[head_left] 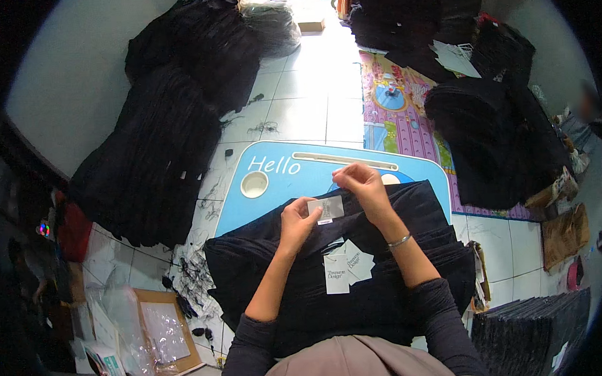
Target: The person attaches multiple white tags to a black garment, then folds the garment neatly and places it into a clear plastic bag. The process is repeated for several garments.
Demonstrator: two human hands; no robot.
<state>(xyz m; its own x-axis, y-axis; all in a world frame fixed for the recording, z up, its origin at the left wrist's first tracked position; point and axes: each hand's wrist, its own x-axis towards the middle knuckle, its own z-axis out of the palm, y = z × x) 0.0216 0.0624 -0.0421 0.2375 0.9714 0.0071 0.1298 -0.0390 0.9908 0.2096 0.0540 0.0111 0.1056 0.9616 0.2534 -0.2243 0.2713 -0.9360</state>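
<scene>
Hold the grey tag (333,207) steady between the fingers of the left hand (298,222), above the black garments (307,307) and short of the middle of the far edge of the blue desk (284,190). Best to keep the fingers of the right hand (367,192) narrow, tips together just beside the tag, for fine work; cannot tell if holding anything thin. Avoid snagging the white tags (337,286), lying on the cloth nearer the near edge.
</scene>
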